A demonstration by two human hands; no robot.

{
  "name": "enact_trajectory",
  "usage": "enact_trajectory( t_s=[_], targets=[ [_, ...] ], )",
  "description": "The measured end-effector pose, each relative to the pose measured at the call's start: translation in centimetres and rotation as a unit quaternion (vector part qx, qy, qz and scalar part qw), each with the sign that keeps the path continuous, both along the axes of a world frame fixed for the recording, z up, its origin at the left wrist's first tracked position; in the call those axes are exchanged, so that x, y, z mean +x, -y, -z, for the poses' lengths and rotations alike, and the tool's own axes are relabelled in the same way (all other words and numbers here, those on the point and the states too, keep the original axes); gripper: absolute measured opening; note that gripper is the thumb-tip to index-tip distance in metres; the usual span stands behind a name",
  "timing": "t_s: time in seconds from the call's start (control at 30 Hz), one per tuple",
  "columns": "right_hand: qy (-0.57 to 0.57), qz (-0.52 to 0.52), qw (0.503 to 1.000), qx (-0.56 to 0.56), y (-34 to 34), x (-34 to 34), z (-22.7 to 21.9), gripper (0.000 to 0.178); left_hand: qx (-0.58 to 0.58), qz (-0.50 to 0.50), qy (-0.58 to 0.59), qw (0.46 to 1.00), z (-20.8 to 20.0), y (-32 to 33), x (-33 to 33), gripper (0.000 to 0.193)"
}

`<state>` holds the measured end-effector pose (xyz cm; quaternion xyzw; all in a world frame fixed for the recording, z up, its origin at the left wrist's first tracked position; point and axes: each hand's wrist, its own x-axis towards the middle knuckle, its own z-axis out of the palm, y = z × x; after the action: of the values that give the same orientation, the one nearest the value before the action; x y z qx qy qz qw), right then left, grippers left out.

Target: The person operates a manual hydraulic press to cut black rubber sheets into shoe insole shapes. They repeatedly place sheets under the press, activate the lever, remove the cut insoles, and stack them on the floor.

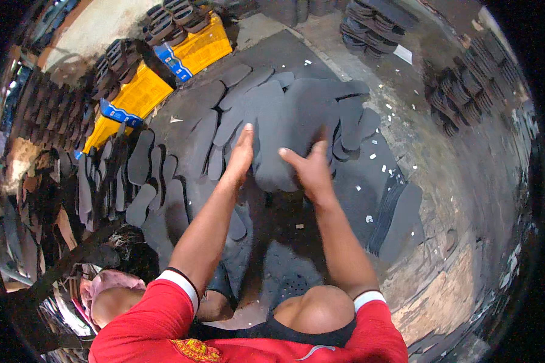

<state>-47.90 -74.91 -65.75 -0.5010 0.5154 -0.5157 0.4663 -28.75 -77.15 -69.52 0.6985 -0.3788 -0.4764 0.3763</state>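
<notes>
Centrally in the frame, grey shoe soles (271,130) lie between the left hand (242,154), fingers extended along one edge, and right hand (312,168), thumb spread; whether its blurred fingers pinch is unclear. Probably light, flexible; best held by both long edges.

I saw dull, smooth soles (278,166) in the middle that looked like foam or rubber. The far-left yellow packs (142,91) looked smooth. On the right, the floor (445,269) looked rough. The near red shirt (142,323) was cloth.
</notes>
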Motion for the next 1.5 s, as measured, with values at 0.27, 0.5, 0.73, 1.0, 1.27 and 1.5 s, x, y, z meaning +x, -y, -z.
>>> enact_trajectory(
  t_s=[0.27, 0.5, 0.73, 1.0, 1.27, 1.5],
  targets=[
    [-0.229, 0.059, 0.971, 0.045, 2.6, 4.6, 5.9, 0.121, 0.005, 0.063, 0.021, 0.998, 0.0, -0.5, -2.0, 0.113],
    [-0.160, -0.002, 0.979, 0.123, 1.7, 2.6, 5.0, 0.129, 0.061, 0.037, -0.021, 0.997, -0.7, -1.1, -1.9, 0.115],
    [0.223, -0.103, 0.930, 0.274, -3.8, -2.3, 1.8, 0.106, 0.115, 0.034, -0.072, 0.990, -4.1, -4.5, -5.1, 0.116],
    [0.235, -0.137, 0.920, 0.284, -12.7, -9.3, -0.4, 0.095, 0.024, 0.069, -0.243, 0.967, -0.5, -10.1, -8.3, 0.063],
    [0.259, -0.062, 0.933, 0.242, -16.9, -12.7, -0.8, 0.097, -0.027, 0.043, -0.139, 0.989, -2.6, -11.8, -10.0, 0.037],
    [0.085, -0.122, 0.954, 0.259, -18.7, -15.7, -0.7, 0.106, -0.001, 0.111, -0.167, 0.980, -4.4, -13.3, -11.5, 0.047]
  ],
)
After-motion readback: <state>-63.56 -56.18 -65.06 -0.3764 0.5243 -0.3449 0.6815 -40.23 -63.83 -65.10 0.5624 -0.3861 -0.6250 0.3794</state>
